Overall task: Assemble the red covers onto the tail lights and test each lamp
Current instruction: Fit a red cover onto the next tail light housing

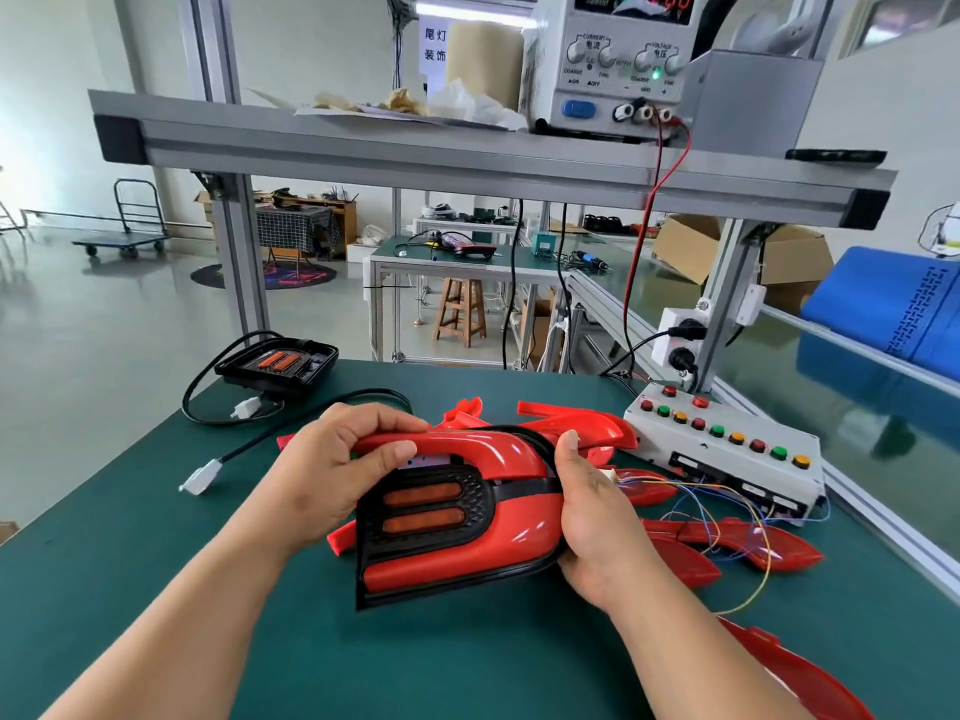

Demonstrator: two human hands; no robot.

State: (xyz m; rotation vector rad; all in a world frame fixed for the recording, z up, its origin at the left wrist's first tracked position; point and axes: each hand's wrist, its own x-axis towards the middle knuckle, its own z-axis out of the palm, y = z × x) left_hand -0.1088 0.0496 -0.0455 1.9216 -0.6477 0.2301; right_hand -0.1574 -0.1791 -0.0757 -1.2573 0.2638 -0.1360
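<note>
I hold a tail light [457, 527] above the green mat, its black housing showing two orange reflector bars. A glossy red cover [498, 449] lies over it. My left hand [337, 459] grips the cover's upper left arm, thumb on top. My right hand [597, 517] clasps the lamp's right end, next to a white connector with thin coloured wires. Several loose red covers [737, 548] lie behind and to the right. A second tail light [278, 363], without a red cover, sits at the far left of the mat.
A white test box [727, 449] with red, green and yellow buttons stands at the right. A loose black cable with a white plug [200, 478] lies left of my hands. A power supply [613, 59] sits on the aluminium shelf above. The mat's right edge meets an aluminium rail.
</note>
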